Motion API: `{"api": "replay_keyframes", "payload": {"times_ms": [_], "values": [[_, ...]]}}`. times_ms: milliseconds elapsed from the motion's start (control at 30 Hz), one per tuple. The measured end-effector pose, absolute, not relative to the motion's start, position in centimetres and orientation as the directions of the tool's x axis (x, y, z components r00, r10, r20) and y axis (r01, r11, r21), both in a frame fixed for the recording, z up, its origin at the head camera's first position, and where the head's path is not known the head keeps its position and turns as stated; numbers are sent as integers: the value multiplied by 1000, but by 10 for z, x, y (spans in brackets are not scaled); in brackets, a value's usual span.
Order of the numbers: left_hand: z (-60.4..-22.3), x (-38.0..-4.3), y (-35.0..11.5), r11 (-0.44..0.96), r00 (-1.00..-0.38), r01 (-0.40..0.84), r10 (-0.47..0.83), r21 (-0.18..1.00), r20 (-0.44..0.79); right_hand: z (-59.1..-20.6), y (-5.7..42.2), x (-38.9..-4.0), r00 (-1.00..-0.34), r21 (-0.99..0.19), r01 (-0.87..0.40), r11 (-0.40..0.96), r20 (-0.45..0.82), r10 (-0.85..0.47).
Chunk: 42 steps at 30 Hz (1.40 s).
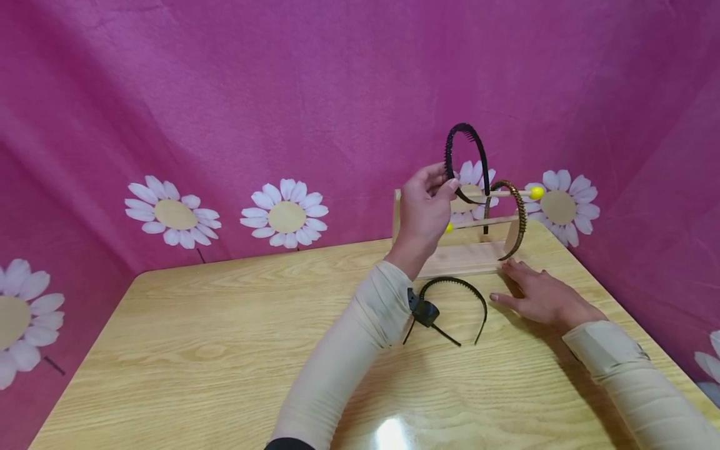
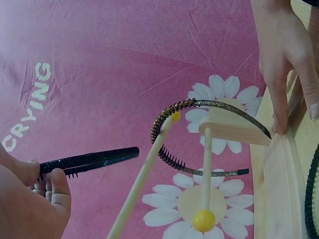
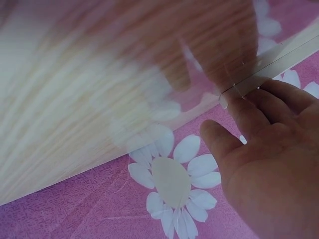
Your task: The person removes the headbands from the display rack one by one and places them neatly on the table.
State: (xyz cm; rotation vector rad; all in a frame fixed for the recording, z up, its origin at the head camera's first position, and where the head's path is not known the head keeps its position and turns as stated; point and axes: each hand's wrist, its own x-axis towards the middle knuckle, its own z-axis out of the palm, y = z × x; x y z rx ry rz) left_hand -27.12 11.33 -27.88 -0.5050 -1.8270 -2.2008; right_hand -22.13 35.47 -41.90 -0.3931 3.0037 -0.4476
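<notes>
Pink curtain (image 1: pixel 337 94) behind; black headband (image 1: pixel 448 156) being pinched by L hand (image 1: pixel 424 205), held aloft nr wooden rack (image 1: pixel 458 257); R hand (image 1: pixel 542 297) spread at its base. Prob. light, springy plastic; best gripped on outer curve, teeth (image 2: pixel 73 175) avoided.

Worktop (image 1: pixel 225 350): pale wood-grain surface, glossy, with glare at the near side; far corners rounded.
Wooden stand (image 1: pixel 469 255): base flat on the worktop, towards the far right corner.
Black headband (image 1: pixel 452 279): lies just in front of the stand, curve towards it, partly obscured.
</notes>
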Motion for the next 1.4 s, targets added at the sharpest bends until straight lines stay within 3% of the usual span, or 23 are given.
{"api": "replay_keyframes", "payload": {"times_ms": [433,1400], "values": [[-283,-273,89,-267,-939,304,77,915,334,-419,354,-220,-963,-287,-242,927,-41,-265],[-290,-260,13,-143,-957,114,251,983,147,-420,356,-223,-957,-272,-273,923,-19,-289]]}}
